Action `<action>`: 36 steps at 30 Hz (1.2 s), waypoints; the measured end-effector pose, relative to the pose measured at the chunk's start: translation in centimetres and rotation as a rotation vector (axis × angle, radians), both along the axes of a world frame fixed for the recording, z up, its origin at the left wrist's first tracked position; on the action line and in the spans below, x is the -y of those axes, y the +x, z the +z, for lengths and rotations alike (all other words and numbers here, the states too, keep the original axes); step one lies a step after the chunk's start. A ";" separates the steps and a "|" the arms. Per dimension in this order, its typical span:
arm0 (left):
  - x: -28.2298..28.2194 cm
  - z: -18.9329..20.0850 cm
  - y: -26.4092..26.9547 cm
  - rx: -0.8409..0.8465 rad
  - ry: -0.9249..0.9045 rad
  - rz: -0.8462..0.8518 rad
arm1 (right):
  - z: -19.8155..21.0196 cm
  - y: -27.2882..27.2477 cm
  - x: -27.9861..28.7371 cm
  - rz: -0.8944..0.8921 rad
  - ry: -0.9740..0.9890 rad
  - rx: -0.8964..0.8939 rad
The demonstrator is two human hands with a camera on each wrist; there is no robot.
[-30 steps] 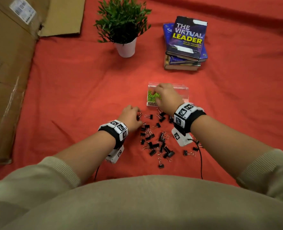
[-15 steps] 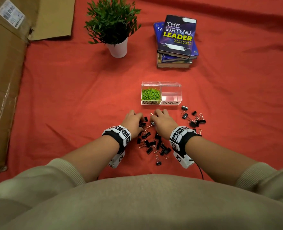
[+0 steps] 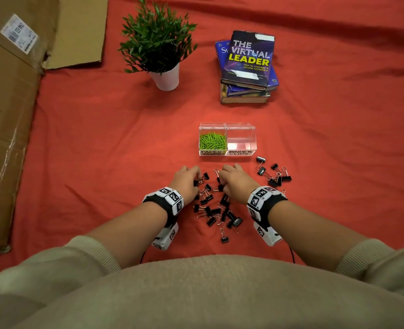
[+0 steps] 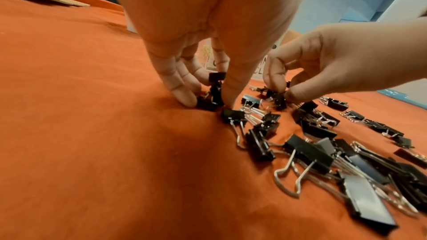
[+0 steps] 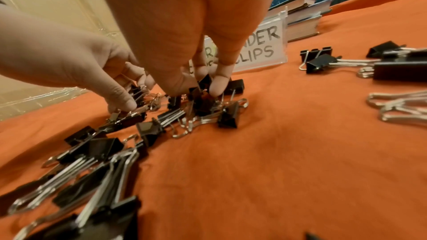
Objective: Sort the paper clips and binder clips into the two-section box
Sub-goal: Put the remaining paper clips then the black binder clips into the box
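— What do the clips look like from where you sit?

— I see small black binder clips with silver wire handles [image 3: 214, 211], scattered in a loose heap on the red cloth [image 3: 101, 143] between the two wrists, some handles folded flat, some sticking up. A smaller cluster of the same clips [image 3: 274, 174] lies apart, to the right of the box.

— And the box?

— I make out a clear plastic two-section box [image 3: 241, 129] just beyond the heap. Its left half, labelled PAPER CLIPS, holds bright green paper clips [image 3: 212, 140]; its right half, labelled BINDER CLIPS, has none that I can see.

— Hands?

— My left hand [image 4: 196, 30] has fingers curled down, thumb and fingertips pinching black clips at the heap's far edge. My right hand [image 5: 184, 25] pinches another bunch beside it, fingers bent around them.

— Anything farther out?

— A green plant in a white pot [image 3: 159, 46], stacked books [image 3: 247, 67], flattened brown cardboard [image 3: 9, 110] at the left.
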State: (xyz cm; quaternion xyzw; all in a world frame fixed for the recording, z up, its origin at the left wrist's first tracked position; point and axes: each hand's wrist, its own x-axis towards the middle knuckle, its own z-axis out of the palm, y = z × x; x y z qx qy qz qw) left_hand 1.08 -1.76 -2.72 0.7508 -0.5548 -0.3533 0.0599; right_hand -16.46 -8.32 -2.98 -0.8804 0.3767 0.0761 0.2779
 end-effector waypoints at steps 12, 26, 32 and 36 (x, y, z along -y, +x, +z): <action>0.7 0.4 -0.6 0.005 -0.023 0.033 | 5.0 -0.7 7.5 -0.586 0.088 0.407; 7.9 5.8 -4.7 -0.193 -0.186 0.078 | 1.0 -7.6 6.4 -0.403 0.023 -0.183; 12.7 6.1 -7.1 -0.067 -0.187 -0.019 | -0.3 -7.7 4.2 -0.304 -0.002 -0.117; 12.5 5.8 -6.9 -0.007 -0.168 -0.065 | -0.2 -6.9 3.4 -0.280 0.041 -0.040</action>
